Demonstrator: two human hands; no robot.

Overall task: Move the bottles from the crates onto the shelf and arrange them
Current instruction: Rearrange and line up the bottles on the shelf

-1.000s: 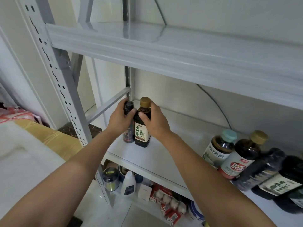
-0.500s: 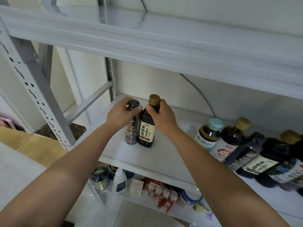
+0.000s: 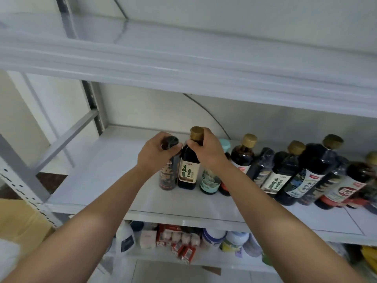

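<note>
White metal shelf point(image 3: 114, 166) boards are spanning a pale-walled room, with dark sauce bottles lining up toward three o'clock. At center, the left hand point(image 3: 155, 154) is gripping a black-capped bottle point(image 3: 168, 174), and the right hand point(image 3: 208, 152) is gripping the neck of a gold-capped bottle point(image 3: 188, 172) labelled 有机. Both bottles are standing upright, touching, on the shelf.

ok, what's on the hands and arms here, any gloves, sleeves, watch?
Nothing worn that shows. Both hands, left and right, are bare: no gloves, rings or tape visible. Both forearms are bare down to the frame edge, with no sleeve, watch or band in view.
</note>
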